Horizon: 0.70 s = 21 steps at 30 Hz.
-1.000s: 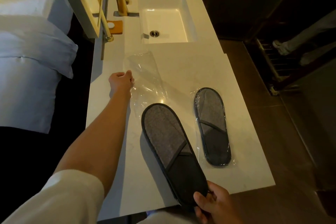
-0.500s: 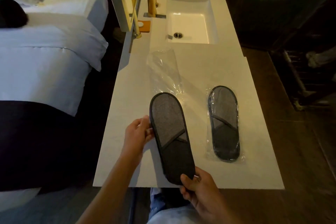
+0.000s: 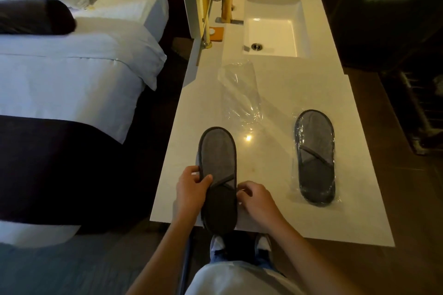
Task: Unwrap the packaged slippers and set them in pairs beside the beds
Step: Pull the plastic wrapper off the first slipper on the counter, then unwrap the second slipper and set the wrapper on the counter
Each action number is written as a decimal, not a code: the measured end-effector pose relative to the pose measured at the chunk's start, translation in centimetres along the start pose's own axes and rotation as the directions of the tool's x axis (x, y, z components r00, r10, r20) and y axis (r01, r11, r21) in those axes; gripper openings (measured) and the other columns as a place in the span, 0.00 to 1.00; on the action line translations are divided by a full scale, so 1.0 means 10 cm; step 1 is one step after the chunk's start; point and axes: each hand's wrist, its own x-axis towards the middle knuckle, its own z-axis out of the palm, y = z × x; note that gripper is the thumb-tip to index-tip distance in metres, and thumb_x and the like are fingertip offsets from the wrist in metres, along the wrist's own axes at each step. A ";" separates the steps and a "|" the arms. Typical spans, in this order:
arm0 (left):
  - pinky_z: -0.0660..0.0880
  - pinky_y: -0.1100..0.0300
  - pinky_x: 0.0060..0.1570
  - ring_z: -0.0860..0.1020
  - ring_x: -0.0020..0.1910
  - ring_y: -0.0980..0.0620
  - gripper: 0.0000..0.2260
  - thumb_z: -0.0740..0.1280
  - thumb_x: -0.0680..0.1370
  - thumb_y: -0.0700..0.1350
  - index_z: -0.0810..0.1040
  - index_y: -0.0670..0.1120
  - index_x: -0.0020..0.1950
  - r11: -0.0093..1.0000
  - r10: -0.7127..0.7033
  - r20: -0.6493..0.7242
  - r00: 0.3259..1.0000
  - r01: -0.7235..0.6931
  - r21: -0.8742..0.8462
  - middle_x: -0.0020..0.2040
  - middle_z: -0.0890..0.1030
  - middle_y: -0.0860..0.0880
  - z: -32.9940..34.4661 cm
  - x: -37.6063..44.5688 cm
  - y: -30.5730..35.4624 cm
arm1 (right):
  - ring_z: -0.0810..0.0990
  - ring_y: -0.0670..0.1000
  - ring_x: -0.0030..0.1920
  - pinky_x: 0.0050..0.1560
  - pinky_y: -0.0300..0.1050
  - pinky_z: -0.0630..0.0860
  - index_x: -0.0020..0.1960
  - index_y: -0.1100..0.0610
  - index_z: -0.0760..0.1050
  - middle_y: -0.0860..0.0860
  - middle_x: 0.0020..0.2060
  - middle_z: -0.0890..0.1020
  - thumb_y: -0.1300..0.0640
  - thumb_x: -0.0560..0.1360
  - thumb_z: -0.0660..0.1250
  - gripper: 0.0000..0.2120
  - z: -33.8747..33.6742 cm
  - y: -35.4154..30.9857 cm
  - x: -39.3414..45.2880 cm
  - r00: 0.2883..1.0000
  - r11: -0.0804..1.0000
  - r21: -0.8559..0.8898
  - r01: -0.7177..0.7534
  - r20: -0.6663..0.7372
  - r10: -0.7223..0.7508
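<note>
Currently mid-unwrap: the bare slippers (image 3: 217,179), which I read as a flat stacked pair, are out of the bag and overhang the near edge of the tabletop (image 3: 275,151). Left hand (image 3: 191,189) is closed on their left edge, thumb on top at the strap. Right hand (image 3: 256,201) is at the right edge, fingers curled in, touching or just beside the sole; can't tell if its grip is actually closed on it. Empty clear wrapper (image 3: 239,93) lies flat further up, between the slippers and the sink (image 3: 273,29). Second pair, the wrapped slippers (image 3: 314,158), sits to the right, still sealed in plastic, well apart from both hands.

Step in hand, as I judge it: separating the stacked pair. Next: peel the two apart, carry them to the floor by the bed (image 3: 72,79) on the left, set side by side. Then open the wrapped one.
</note>
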 end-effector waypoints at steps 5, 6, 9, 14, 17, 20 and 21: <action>0.75 0.66 0.38 0.79 0.41 0.56 0.10 0.71 0.75 0.46 0.78 0.46 0.56 0.973 0.077 -0.094 0.993 -0.055 0.222 0.43 0.80 0.51 -0.03 0.02 -0.14 | 0.80 0.51 0.55 0.49 0.41 0.73 0.61 0.55 0.79 0.53 0.56 0.83 0.56 0.80 0.60 0.14 0.05 -0.04 0.02 0.999 0.999 -0.041 0.035 0.040 -0.033; 0.78 0.63 0.39 0.79 0.40 0.56 0.09 0.71 0.76 0.46 0.78 0.46 0.54 0.970 0.087 -0.091 0.992 -0.064 0.233 0.41 0.80 0.51 -0.04 0.01 -0.15 | 0.80 0.51 0.56 0.49 0.40 0.72 0.62 0.55 0.79 0.52 0.56 0.83 0.56 0.80 0.60 0.14 0.06 -0.03 0.02 0.998 0.998 -0.044 0.041 0.045 -0.039; 0.77 0.62 0.39 0.79 0.40 0.55 0.12 0.70 0.76 0.46 0.77 0.46 0.58 0.971 0.090 -0.097 0.991 -0.066 0.228 0.42 0.80 0.49 -0.06 -0.02 -0.14 | 0.80 0.51 0.58 0.53 0.41 0.75 0.64 0.55 0.77 0.52 0.59 0.82 0.56 0.79 0.61 0.15 0.06 -0.01 0.00 0.997 0.998 -0.040 0.044 0.068 -0.041; 0.73 0.63 0.38 0.78 0.42 0.55 0.12 0.65 0.79 0.45 0.73 0.46 0.62 0.980 0.149 -0.170 0.974 -0.123 0.155 0.52 0.79 0.46 0.04 -0.17 0.12 | 0.82 0.46 0.52 0.51 0.38 0.78 0.66 0.55 0.74 0.50 0.55 0.82 0.55 0.80 0.61 0.16 -0.19 0.11 -0.12 0.999 0.995 0.099 0.021 -0.028 -0.018; 0.74 0.62 0.37 0.77 0.42 0.53 0.04 0.64 0.79 0.41 0.75 0.48 0.54 0.972 0.219 -0.104 0.970 -0.208 0.107 0.48 0.78 0.48 0.26 -0.33 0.43 | 0.82 0.45 0.41 0.39 0.34 0.77 0.60 0.55 0.77 0.51 0.47 0.82 0.60 0.80 0.61 0.11 -0.57 0.26 -0.24 0.984 0.966 0.258 0.029 -0.175 0.017; 0.77 0.61 0.40 0.79 0.41 0.51 0.09 0.65 0.79 0.40 0.76 0.44 0.59 0.966 0.251 0.054 0.966 -0.254 0.053 0.45 0.80 0.47 0.62 -0.40 0.69 | 0.82 0.47 0.45 0.41 0.36 0.78 0.58 0.54 0.78 0.53 0.49 0.83 0.60 0.79 0.63 0.10 -1.06 0.52 -0.35 0.940 0.932 0.361 0.030 -0.327 0.097; 0.78 0.61 0.42 0.80 0.42 0.52 0.11 0.65 0.79 0.41 0.75 0.44 0.62 0.968 0.242 0.127 0.962 -0.248 0.038 0.46 0.80 0.48 0.75 -0.41 0.78 | 0.82 0.47 0.48 0.44 0.36 0.78 0.58 0.54 0.78 0.52 0.51 0.82 0.60 0.79 0.63 0.10 -1.21 0.62 -0.39 0.924 0.924 0.381 0.025 -0.363 0.124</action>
